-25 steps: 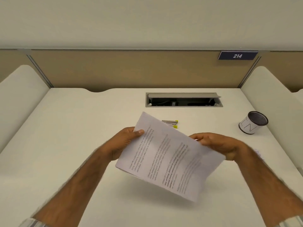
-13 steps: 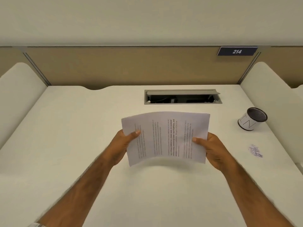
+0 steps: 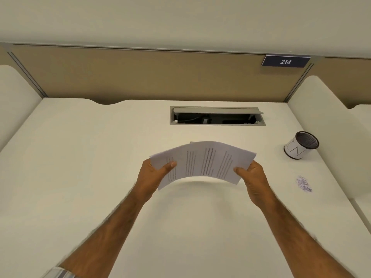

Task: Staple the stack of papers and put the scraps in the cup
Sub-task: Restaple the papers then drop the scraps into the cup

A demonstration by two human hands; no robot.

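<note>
A stack of printed papers (image 3: 202,162) arches upward above the middle of the white desk (image 3: 80,157), turned sideways with its text lines running up and down. My left hand (image 3: 154,173) grips its left edge, thumb on top. At the right edge my right hand (image 3: 251,177) holds it the same way. A white cup (image 3: 297,149) with a dark mesh inside and a letter N on its wall stands at the right. A small pile of paper scraps (image 3: 304,183) lies on the desk in front of the cup. The stapler is hidden behind the papers.
An open cable hatch (image 3: 216,116) is set into the desk behind the papers. White side partitions (image 3: 321,127) flank the desk, and a tan back panel carries a sign reading 214 (image 3: 286,61).
The papers have turned from a tilted diagonal to sideways between both hands, then bowed upward. They now cover the stapler that showed a second ago.
</note>
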